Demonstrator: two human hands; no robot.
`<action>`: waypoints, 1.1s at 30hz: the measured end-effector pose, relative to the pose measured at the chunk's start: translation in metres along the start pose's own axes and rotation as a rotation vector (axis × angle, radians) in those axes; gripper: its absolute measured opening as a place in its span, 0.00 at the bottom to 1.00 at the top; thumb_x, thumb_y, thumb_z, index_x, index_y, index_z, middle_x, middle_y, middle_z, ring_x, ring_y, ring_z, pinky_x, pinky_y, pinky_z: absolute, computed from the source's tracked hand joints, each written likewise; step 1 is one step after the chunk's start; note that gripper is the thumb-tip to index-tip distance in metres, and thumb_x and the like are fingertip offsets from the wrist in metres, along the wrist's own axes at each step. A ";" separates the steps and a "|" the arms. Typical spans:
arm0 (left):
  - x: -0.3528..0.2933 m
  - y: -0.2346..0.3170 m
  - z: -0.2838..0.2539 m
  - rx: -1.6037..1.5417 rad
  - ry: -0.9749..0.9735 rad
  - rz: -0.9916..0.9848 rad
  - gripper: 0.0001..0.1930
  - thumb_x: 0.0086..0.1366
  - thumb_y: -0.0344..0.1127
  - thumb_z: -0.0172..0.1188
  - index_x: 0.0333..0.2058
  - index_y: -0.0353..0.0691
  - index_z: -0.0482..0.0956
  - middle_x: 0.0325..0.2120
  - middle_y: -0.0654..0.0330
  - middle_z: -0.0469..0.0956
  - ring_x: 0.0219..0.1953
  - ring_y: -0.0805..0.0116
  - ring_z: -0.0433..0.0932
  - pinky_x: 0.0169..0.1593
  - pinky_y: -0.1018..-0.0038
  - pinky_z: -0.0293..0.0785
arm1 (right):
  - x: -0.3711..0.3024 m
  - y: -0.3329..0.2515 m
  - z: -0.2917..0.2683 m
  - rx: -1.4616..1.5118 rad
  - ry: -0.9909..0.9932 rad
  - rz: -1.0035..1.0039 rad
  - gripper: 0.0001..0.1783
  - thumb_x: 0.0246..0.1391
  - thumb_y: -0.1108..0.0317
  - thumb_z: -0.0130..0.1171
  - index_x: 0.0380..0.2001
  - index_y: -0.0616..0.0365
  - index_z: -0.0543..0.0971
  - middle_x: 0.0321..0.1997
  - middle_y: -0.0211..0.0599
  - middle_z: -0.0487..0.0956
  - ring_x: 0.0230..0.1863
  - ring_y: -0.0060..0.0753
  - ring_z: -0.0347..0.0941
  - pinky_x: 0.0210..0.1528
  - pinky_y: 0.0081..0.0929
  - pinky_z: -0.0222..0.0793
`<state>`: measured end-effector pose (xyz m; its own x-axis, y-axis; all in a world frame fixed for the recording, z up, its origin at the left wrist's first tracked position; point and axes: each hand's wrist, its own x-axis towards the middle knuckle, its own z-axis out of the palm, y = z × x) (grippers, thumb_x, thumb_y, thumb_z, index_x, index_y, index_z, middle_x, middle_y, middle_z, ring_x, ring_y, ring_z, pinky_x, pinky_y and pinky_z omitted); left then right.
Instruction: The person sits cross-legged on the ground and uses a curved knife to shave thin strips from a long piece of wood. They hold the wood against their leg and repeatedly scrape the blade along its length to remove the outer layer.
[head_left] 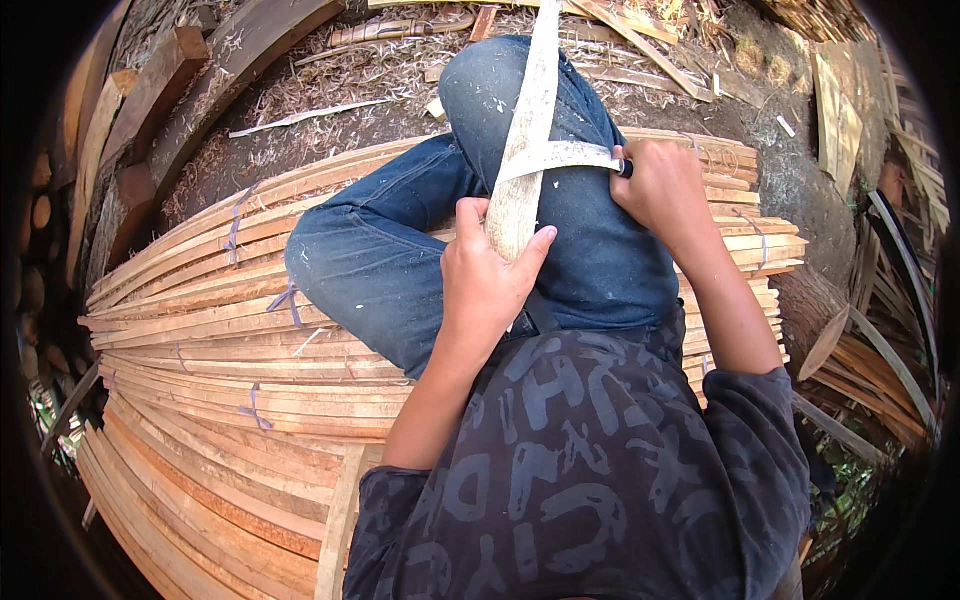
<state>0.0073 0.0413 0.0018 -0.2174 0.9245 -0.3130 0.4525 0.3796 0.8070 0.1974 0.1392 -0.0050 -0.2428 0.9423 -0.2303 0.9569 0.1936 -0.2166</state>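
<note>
My left hand (482, 285) grips the near end of a long pale wooden strip (534, 105), with the thumb along one side and the fingers on the other. The strip slopes up and away over my raised knee in blue jeans (600, 250). My right hand (664, 192) is closed round the black handle of a knife (575, 157). Its light blade lies crosswise on the strip, a little beyond my left fingers, pointing left. Most of the handle is hidden inside my right fist.
I sit on stacked bundles of sawn wooden slats (330, 390), some tied with purple string (284, 300). Thick timbers (160, 110) lean at the far left. Wood shavings (350, 75) and offcuts cover the ground ahead. More split wood (870, 370) lies at the right.
</note>
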 end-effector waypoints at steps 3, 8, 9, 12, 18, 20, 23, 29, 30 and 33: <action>-0.001 0.003 0.001 0.033 0.002 0.000 0.23 0.54 0.39 0.69 0.37 0.33 0.66 0.26 0.47 0.79 0.30 0.56 0.82 0.34 0.67 0.75 | 0.008 0.005 0.004 -0.011 0.018 -0.032 0.10 0.40 0.65 0.59 0.27 0.55 0.85 0.23 0.52 0.79 0.28 0.52 0.78 0.34 0.40 0.75; 0.001 0.005 0.006 0.063 0.035 0.005 0.22 0.53 0.38 0.69 0.37 0.33 0.66 0.25 0.46 0.79 0.29 0.53 0.82 0.34 0.66 0.75 | 0.033 0.011 0.011 -0.109 -0.010 0.004 0.12 0.34 0.62 0.63 0.27 0.50 0.85 0.26 0.46 0.81 0.30 0.47 0.79 0.35 0.38 0.76; 0.002 0.004 0.007 0.080 0.041 0.020 0.22 0.53 0.37 0.69 0.37 0.33 0.66 0.25 0.46 0.79 0.29 0.52 0.82 0.34 0.65 0.75 | 0.037 0.011 0.012 -0.100 -0.002 -0.001 0.12 0.34 0.62 0.63 0.27 0.50 0.85 0.26 0.45 0.81 0.30 0.47 0.80 0.35 0.38 0.76; 0.009 0.003 0.006 0.115 0.052 0.057 0.21 0.54 0.36 0.67 0.37 0.33 0.66 0.25 0.44 0.79 0.30 0.49 0.82 0.34 0.64 0.75 | 0.050 0.010 0.015 -0.074 0.025 -0.002 0.10 0.36 0.61 0.63 0.26 0.50 0.84 0.27 0.42 0.81 0.32 0.45 0.80 0.36 0.38 0.75; 0.013 0.008 0.002 0.089 0.043 0.047 0.20 0.55 0.36 0.66 0.38 0.32 0.65 0.25 0.44 0.79 0.30 0.47 0.81 0.34 0.64 0.75 | 0.070 0.010 0.022 -0.056 0.142 -0.022 0.11 0.38 0.61 0.63 0.26 0.53 0.84 0.28 0.45 0.81 0.32 0.46 0.79 0.37 0.38 0.75; 0.014 0.008 0.003 0.065 0.041 0.042 0.20 0.55 0.35 0.66 0.37 0.32 0.66 0.25 0.44 0.79 0.29 0.49 0.82 0.34 0.65 0.75 | 0.070 0.008 0.020 -0.046 0.118 0.002 0.11 0.38 0.60 0.63 0.27 0.53 0.84 0.28 0.45 0.81 0.33 0.46 0.79 0.37 0.38 0.75; 0.014 0.003 0.006 -0.027 0.076 0.060 0.21 0.53 0.35 0.68 0.38 0.32 0.66 0.25 0.48 0.79 0.27 0.56 0.82 0.33 0.68 0.75 | 0.066 0.007 0.024 -0.025 0.130 -0.005 0.11 0.39 0.60 0.62 0.27 0.53 0.85 0.28 0.47 0.81 0.34 0.47 0.79 0.38 0.39 0.75; 0.021 -0.013 0.003 -0.400 -0.167 -0.070 0.17 0.54 0.35 0.70 0.34 0.33 0.72 0.23 0.58 0.78 0.23 0.75 0.78 0.27 0.79 0.74 | 0.053 0.009 0.030 0.088 0.054 0.019 0.13 0.42 0.62 0.60 0.31 0.56 0.85 0.29 0.53 0.80 0.34 0.52 0.78 0.40 0.42 0.74; 0.023 -0.001 -0.008 -0.558 -0.343 -0.273 0.12 0.58 0.33 0.66 0.34 0.33 0.74 0.22 0.59 0.77 0.22 0.74 0.79 0.25 0.79 0.77 | 0.052 0.009 0.029 0.090 0.047 0.022 0.13 0.42 0.62 0.60 0.31 0.56 0.85 0.29 0.53 0.80 0.34 0.52 0.78 0.40 0.42 0.74; 0.028 -0.019 -0.006 -0.981 -0.570 -0.384 0.10 0.61 0.32 0.62 0.35 0.33 0.74 0.22 0.57 0.78 0.21 0.69 0.80 0.25 0.74 0.80 | 0.048 0.008 0.025 0.097 0.027 0.031 0.14 0.43 0.62 0.60 0.32 0.56 0.85 0.29 0.53 0.80 0.34 0.53 0.78 0.40 0.42 0.74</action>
<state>-0.0124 0.0598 -0.0188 0.3326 0.7323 -0.5942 -0.4649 0.6755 0.5723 0.1898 0.1794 -0.0413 -0.2077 0.9548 -0.2125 0.9435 0.1383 -0.3010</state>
